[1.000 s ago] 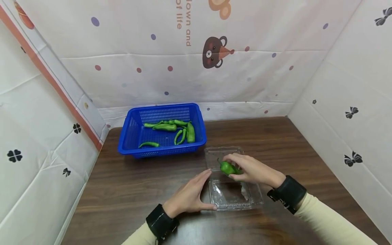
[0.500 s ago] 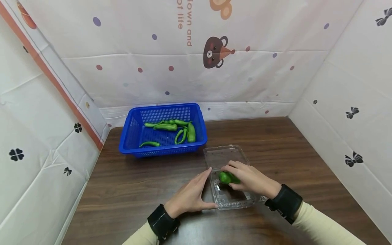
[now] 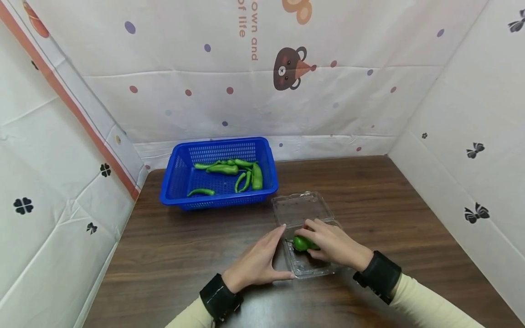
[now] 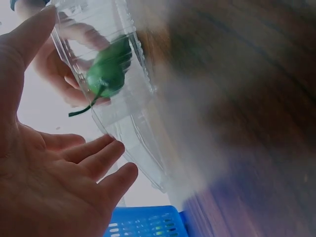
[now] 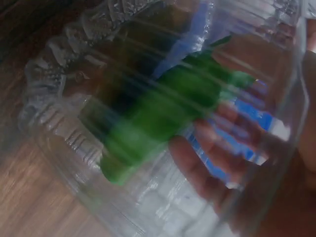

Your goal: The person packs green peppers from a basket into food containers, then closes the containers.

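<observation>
A green pepper (image 3: pixel 301 243) with a thin stem lies in the grip of my right hand (image 3: pixel 334 243), low inside the near half of a clear plastic clamshell box (image 3: pixel 313 274). The box's lid (image 3: pixel 302 207) is folded back, away from me. My left hand (image 3: pixel 259 262) is spread along the box's left side, thumb and fingertips at its edge. From the left wrist, the pepper (image 4: pixel 106 74) shows through the transparent wall, stem towards the left hand (image 4: pixel 54 168). Blurred plastic covers the pepper (image 5: pixel 158 111) and right-hand fingers in the right wrist view.
A blue plastic basket (image 3: pixel 219 200) stands at the back left of the brown wooden table (image 3: pixel 184 255). Several green peppers (image 3: pixel 223 169) lie in it. White printed sheeting (image 3: pixel 348 105) encloses the table at the back and both sides.
My right hand has brought the pepper towards me and down, from over the hinge into the near half of the box. The left hand stays at the box's side.
</observation>
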Demonstrator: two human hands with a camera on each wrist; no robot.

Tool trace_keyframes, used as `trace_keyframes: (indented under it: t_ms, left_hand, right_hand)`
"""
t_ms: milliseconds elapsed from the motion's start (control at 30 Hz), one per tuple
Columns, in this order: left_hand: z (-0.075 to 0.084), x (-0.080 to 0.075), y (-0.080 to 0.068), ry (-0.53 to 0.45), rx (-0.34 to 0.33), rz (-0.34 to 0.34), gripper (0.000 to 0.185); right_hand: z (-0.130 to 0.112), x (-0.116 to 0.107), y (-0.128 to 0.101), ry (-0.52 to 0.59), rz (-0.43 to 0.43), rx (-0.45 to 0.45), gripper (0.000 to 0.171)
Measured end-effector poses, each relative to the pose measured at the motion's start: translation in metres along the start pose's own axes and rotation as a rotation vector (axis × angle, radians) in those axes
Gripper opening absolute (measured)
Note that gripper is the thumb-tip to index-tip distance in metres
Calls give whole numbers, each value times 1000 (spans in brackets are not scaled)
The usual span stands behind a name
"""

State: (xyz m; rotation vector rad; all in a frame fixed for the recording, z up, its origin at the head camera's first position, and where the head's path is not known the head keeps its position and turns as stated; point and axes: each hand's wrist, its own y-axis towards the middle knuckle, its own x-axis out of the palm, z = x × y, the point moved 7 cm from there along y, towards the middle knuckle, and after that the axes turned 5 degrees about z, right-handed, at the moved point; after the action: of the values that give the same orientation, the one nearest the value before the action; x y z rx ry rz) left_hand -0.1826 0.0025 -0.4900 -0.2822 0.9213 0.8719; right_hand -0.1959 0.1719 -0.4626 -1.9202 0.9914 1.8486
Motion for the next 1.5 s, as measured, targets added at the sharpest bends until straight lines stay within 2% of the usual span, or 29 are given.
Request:
trace_keyframes:
  t_ms: [533,800,1067,1500]
  left_hand:
    - [5,6,4,-5,0,38,118]
    - [7,7,5,4,5,39,115]
    - [6,8,5,6,1,41,114]
    - [7,10,4,4,0,31,106]
  right_hand:
    - [-3,3,-4,-25,33,34,54]
    - [-3,4,-2,-126,45,57,47]
    - [-4,5,-3,-127,56,65,47]
    - [0,6,-5,-96,24,89,51]
